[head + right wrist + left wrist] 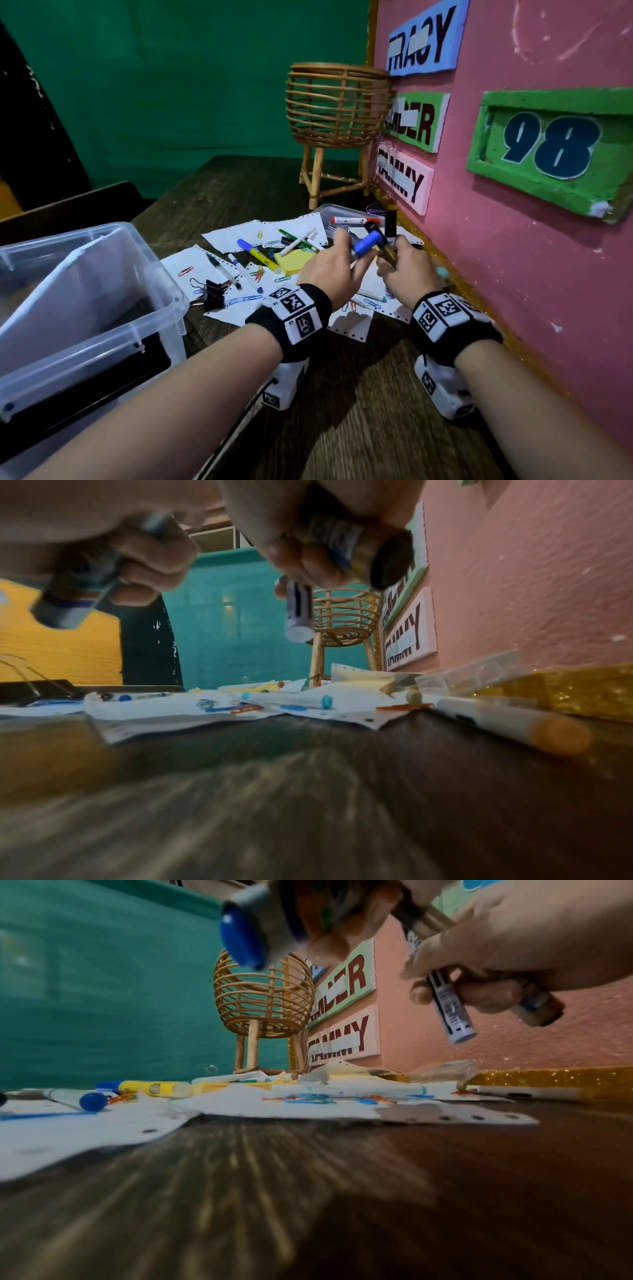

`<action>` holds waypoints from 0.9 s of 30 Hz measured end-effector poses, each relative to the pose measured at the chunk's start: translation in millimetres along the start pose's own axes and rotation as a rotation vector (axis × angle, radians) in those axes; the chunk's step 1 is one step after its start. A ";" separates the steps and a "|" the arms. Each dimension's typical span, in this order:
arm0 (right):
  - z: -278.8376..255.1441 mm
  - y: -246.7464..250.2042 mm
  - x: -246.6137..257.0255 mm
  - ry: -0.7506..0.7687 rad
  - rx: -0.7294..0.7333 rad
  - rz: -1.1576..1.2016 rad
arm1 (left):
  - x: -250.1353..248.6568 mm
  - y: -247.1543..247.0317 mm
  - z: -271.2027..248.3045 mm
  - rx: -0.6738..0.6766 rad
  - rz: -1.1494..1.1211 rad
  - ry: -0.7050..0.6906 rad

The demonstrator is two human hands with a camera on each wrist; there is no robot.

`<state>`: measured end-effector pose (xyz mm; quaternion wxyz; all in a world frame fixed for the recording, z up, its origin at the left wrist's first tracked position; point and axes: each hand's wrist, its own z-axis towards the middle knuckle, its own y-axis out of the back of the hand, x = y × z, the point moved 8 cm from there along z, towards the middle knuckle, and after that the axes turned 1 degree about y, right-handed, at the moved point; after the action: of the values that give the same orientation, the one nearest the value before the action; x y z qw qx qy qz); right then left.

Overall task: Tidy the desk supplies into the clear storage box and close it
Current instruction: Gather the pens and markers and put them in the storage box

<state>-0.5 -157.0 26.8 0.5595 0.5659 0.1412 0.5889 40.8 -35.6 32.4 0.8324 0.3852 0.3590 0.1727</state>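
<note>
I'm gripping a blue marker [365, 242] in my left hand [330, 274]; my right hand [407, 270] is clutching two markers [450, 1007], fingers curled; the open clear box [102, 308] is sitting at nine o'clock.

Clear glossy plastic box [102, 274], wooden desk [359, 394]

Storage box [102, 308]: clear plastic, open, stood at the table's left; a white sheet was leaned inside.
Lid [346, 214]: lay by the pink wall under markers.
Held markers: a blue-capped one [368, 241] and black-capped ones [388, 233] were gripped above the pile.
Loose supplies: pens, paper clips, a binder clip [214, 291], yellow sticky notes [294, 262] were scattered over white papers.
</note>
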 end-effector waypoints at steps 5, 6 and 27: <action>-0.9 -7.1 11.1 0.126 0.033 0.211 | 8.2 -2.6 5.1 -0.058 -0.126 0.022; -1.8 -7.2 14.1 0.144 0.038 0.225 | 9.5 -2.3 6.3 -0.061 -0.118 0.029; -1.6 -4.9 13.1 0.070 -0.006 -0.043 | 17.6 6.1 31.6 -0.027 -0.028 -0.042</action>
<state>4.1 -143.9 29.0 0.5686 0.5401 0.1710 0.5964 75.9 -38.1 43.0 0.8472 0.3726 0.3444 0.1577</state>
